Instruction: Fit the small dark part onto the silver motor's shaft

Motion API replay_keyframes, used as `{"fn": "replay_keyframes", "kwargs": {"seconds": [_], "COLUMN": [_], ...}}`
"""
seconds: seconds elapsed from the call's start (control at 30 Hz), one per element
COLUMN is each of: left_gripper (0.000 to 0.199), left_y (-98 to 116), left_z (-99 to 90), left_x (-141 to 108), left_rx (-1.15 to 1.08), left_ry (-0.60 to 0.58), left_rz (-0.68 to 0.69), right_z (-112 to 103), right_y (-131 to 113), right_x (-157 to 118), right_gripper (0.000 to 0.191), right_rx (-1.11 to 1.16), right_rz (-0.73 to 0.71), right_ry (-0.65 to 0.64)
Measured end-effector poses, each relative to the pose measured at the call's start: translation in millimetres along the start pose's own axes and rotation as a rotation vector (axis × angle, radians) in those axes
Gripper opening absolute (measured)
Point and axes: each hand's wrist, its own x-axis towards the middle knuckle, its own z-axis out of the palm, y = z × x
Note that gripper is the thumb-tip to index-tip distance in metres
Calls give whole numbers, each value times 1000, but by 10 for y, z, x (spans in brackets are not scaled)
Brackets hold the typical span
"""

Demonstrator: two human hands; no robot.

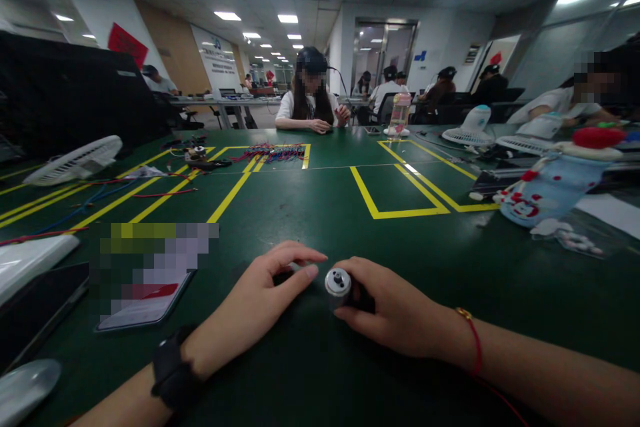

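A small silver cylindrical motor (338,287), with a short shaft and dark holes on its top face, stands roughly upright near the middle of the green table. My right hand (383,307) wraps round it from the right, thumb in front and fingers behind. Just to its left, my left hand (280,283) hovers with thumb and index finger apart, holding nothing that I can see. The other left fingers are partly hidden beneath the hand.
A phone (150,293) lies left of my left arm, and a mouse (27,387) is at the lower left. Several coloured wires (280,152) lie farther back. A blue bottle (550,187) and white fans stand right. Across the table sits a person (310,93).
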Motion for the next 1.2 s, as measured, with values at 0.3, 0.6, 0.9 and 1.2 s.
{"fn": "replay_keyframes", "kwargs": {"seconds": [0.3,0.6,0.9,1.2], "left_gripper": [15,15,16,14], "left_y": [140,86,-152,-193], "left_z": [107,20,-153,-143], "left_x": [22,50,12,-1], "left_rx": [25,-59,187,386], "left_ry": [-43,49,-109,-210], "left_rz": [130,103,56,90], "right_z": [25,7,-17,-14], "right_y": [4,3,-12,-10], "right_x": [-2,-10,-21,-32], "right_gripper": [31,28,34,33], "right_rx": [-22,-3,5,27], "right_rz": [-32,-31,12,10], "right_ry": [18,6,-11,-2]}}
